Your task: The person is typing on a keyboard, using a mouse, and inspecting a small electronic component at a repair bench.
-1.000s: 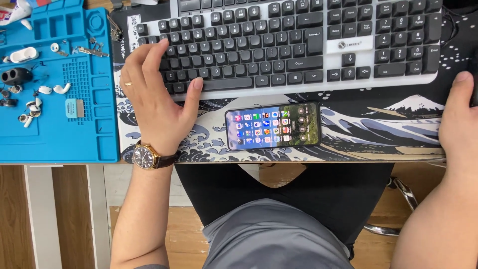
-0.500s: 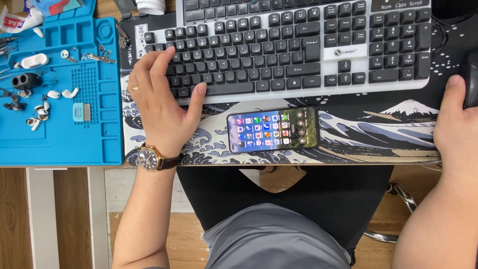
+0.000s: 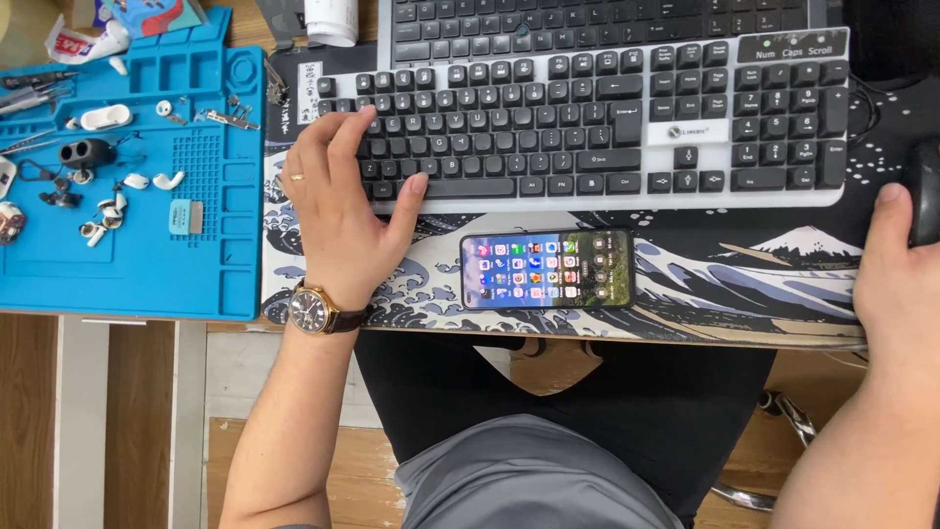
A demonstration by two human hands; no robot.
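Observation:
My left hand (image 3: 338, 201) rests on the left end of a white keyboard with dark keys (image 3: 627, 127), fingers spread over the keys, thumb near the bottom row. It wears a ring and a wristwatch (image 3: 311, 310). My right hand (image 3: 899, 269) lies at the right edge of the desk, its thumb against a black mouse (image 3: 923, 191) that is mostly cut off by the frame. A smartphone (image 3: 547, 269) with a lit screen of app icons lies flat on the wave-print desk mat (image 3: 744, 284), between my hands and below the keyboard.
A blue silicone work mat (image 3: 215, 274) to the left holds several white earbud parts (image 3: 168, 180), small tools and a black part (image 3: 85, 152). A second dark keyboard (image 3: 607, 20) sits behind the first. My legs and wooden floor show below the desk edge.
The view has shifted, so everything sits slightly lower and to the right in the frame. My left hand stays on the keyboard's left end and my right hand stays by the mouse.

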